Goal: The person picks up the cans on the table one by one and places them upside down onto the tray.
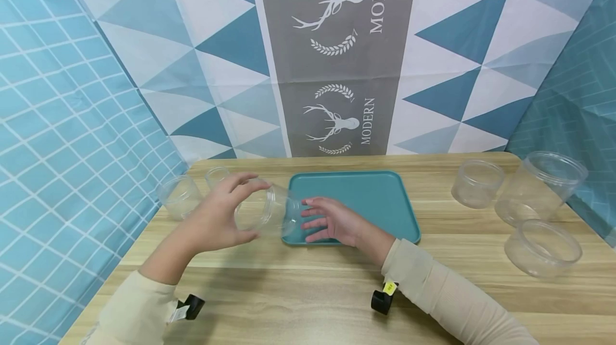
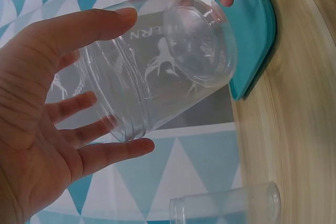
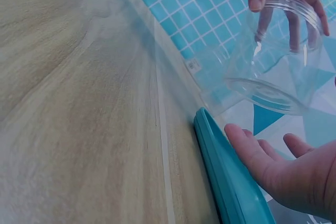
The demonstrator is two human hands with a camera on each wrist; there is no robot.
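While "MODERN" reads sideways on the backdrop [image 1: 341, 64], the counter [image 1: 289, 297] leaves room before the near edge of the teal tray [image 1: 361, 198]. By the tray's left edge, the left hand [image 1: 216, 219] grips a tilted clear jar [image 1: 275, 210] aloft in curled fingers [image 1: 251, 186]; the right hand [image 1: 334, 221], fingers spread, is just beside its base.

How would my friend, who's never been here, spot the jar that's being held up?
On the wooden table, find the teal tray. Look by its left edge: the left hand grips a clear jar, tipped with its bottom toward the right hand. It's the only one held up; the other jars rest on the table.
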